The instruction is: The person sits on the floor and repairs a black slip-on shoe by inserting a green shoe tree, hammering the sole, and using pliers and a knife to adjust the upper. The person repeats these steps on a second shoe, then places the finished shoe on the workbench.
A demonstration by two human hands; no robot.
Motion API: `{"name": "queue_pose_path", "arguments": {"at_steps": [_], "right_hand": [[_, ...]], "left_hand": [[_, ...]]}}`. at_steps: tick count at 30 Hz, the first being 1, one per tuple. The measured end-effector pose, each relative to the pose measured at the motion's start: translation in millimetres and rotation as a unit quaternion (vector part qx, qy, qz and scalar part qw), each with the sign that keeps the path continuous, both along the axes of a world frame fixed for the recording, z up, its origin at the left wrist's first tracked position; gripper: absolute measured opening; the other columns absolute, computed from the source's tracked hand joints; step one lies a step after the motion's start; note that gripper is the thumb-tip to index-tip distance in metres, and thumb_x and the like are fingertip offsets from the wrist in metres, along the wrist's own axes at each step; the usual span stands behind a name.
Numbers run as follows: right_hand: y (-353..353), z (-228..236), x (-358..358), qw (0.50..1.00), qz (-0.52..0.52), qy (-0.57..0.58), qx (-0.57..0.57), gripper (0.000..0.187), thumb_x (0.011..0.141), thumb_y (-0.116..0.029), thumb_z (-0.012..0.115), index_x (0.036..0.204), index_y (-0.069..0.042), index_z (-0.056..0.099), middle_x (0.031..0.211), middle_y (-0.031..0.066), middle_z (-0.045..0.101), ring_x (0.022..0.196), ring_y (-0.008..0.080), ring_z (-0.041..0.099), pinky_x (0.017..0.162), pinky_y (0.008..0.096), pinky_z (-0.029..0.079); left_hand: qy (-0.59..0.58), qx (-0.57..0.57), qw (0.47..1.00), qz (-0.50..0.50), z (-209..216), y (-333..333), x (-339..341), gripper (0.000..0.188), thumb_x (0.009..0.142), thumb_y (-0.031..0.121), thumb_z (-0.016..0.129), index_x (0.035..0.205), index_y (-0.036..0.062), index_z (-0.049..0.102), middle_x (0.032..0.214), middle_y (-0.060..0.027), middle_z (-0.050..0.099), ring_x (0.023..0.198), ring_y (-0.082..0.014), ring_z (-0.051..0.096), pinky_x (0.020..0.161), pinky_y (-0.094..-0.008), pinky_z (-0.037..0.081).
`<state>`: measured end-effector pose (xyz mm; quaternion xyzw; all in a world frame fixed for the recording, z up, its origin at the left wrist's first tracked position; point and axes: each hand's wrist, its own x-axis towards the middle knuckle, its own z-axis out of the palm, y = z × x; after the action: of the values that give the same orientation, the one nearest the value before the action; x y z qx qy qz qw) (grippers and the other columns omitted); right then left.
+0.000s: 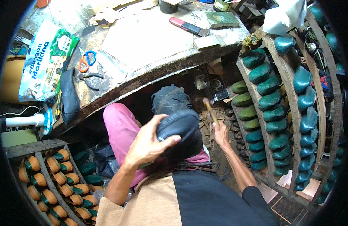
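My left hand (pixel 147 143) grips a black shoe (pixel 180 126) over my lap, thumb on the near side and fingers over the back. Fine ribs or pleats run along the shoe's curved edge. Beneath and beyond it, between my knees, is a dark rounded block (pixel 170 97) with a ragged top edge; how it is supported is hidden. My right hand (pixel 220 134) is closed around the wooden handle of a hammer (pixel 211 111), held right of the shoe and apart from it. The hammer's head is blurred.
A worktable (pixel 143 37) ahead bears a red-and-black-handled knife (pixel 189 26), scissors (pixel 85 62), pliers (pixel 91 81), a black pouch-like piece (pixel 70 96) and a printed bag (pixel 45 64). Racks of green shoe lasts (pixel 273 113) stand at right; a rack of tan shoes (pixel 55 177) stands at left.
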<state>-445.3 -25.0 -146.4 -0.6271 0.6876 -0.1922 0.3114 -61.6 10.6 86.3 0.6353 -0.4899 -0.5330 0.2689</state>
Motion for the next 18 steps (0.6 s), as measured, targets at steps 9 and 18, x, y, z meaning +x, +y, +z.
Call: {"name": "queue_pose_path", "arguments": {"at_steps": [9,18], "right_hand": [[-99.0,-15.9,12.9,0.989,0.011,0.142,-0.042,0.038,0.115,-0.038,0.061,0.118,0.0,0.065,0.086,0.0314,0.074,0.082,0.0569,0.072,0.073,0.0674,0.052],[-145.1,-99.0,-18.8,0.975,0.043,0.218,-0.004,0.04,0.118,-0.036,0.054,0.134,0.0,0.062,0.107,0.035,0.077,0.104,0.059,0.072,0.088,0.0682,0.053]], "left_hand": [[0.214,0.017,0.921,0.326,-57.5,21.7,0.9,0.073,0.096,0.026,0.091,0.152,-0.0052,0.056,0.132,-0.0117,0.073,0.113,-0.0213,0.073,0.103,-0.0362,0.059],[0.614,0.04,0.746,0.255,-104.3,39.8,33.4,0.074,0.114,0.034,0.066,0.172,-0.0023,0.038,0.162,-0.0151,0.061,0.15,-0.0268,0.058,0.129,-0.0418,0.044]]}}
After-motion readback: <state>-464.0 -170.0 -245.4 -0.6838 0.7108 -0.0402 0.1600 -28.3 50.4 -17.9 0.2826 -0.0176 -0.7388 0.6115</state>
